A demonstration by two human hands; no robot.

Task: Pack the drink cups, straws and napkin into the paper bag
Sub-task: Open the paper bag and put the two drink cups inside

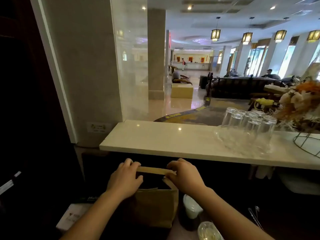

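Bag (pixel 155 205) stood btwn my arms w/ both hands on its far rim: left hand (pixel 125 177) and right hand (pixel 186 175) each pinched it, pulling the mouth wide for loading. Cups (pixel 192 207) waited just right of it, not packed yet.

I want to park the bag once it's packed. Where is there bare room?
The white counter is bare from its left end to the upturned glasses. Its right end is crowded with glasses and a wire stand. Down by the bag, cups on the right and a box on the left hem it in.
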